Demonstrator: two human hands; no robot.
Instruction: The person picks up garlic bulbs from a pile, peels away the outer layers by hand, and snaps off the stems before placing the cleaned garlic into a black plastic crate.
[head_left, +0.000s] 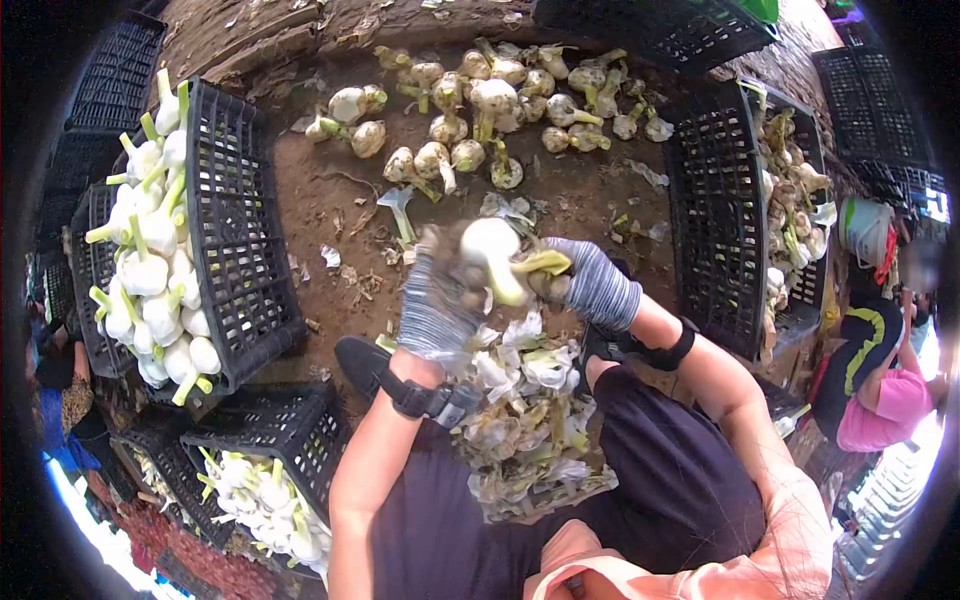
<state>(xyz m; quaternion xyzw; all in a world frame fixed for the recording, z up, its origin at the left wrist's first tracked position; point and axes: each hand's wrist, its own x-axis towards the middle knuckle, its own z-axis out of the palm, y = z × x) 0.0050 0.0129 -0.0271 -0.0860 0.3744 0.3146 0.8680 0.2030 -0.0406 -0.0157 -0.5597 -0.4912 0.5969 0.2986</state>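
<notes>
A white peeled garlic bulb (490, 243) with a short stem is between my two gloved hands at the centre. My left hand (438, 300), in a grey striped glove, is closed at the bulb's left side and smeared by motion. My right hand (585, 280) pinches a yellow-green strip of leaf or husk (543, 263) beside the bulb's stem. Peeled skins (530, 430) are heaped between my legs, below the hands. Unpeeled, soil-stained garlic bulbs (495, 97) lie on the ground in front of me.
A black crate (240, 220) of clean white garlic stands at the left, another (270, 420) at the lower left. At the right is a black crate (715, 220) with dirty bulbs. A white bucket (866, 228) and a person in pink (885, 405) are at the far right.
</notes>
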